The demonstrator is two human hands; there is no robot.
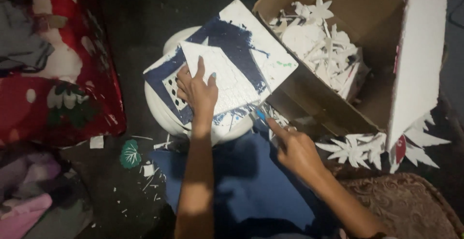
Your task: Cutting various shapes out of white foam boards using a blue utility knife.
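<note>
My right hand points one finger toward the board, holding nothing; my left hand presses flat, fingers spread, on the white cutout sheet lying atop that paint-smeared board, the cardboard box just beyond.

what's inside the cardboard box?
The cardboard box holds a pile of white cutouts: flower, leaf and round shapes, heaped against its lower wall. The box floor beneath the pile is covered, and anything buried under it cannot be seen.
</note>
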